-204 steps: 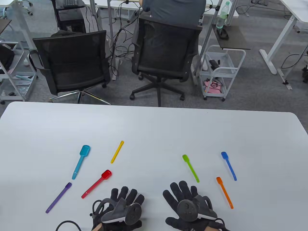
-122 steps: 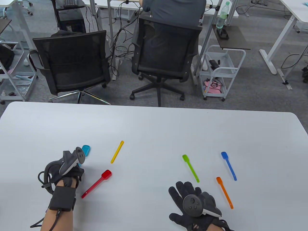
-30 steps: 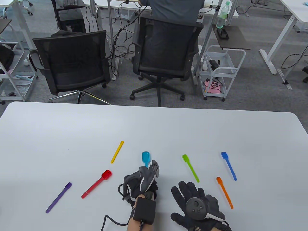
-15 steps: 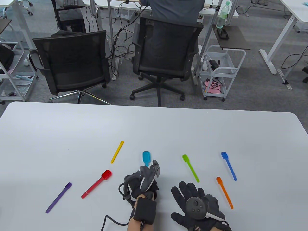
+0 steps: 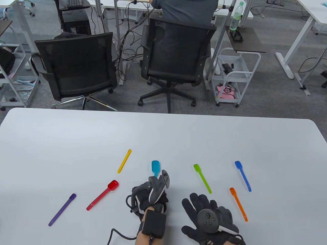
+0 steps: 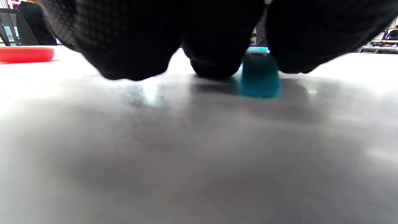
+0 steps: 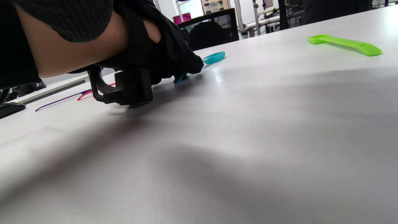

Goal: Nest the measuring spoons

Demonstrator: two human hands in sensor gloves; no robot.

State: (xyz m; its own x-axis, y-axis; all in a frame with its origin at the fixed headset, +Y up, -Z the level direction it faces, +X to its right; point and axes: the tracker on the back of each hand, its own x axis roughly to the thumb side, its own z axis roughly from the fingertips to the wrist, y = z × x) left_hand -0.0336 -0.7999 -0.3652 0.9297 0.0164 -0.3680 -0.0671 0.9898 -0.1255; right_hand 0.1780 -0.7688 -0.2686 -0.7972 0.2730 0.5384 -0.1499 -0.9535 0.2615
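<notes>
The left hand (image 5: 150, 195) was curled over the handle of the cyan spoon (image 5: 155, 166), fingertips (image 6: 214, 67) at the worktop (image 5: 163, 135) beside the handle end; whether it actually gripped I cannot tell. The right hand (image 5: 208, 217) lay flat, fingers spread, holding nothing. The cyan spoon ran straight away from the left hand, bowl farthest. The red spoon (image 5: 102, 195) lay to its left, nearer the left hand; the green spoon (image 5: 202, 178) lay nearer the right. Only the left wrist view showed the handle end touching the worktop.
</notes>
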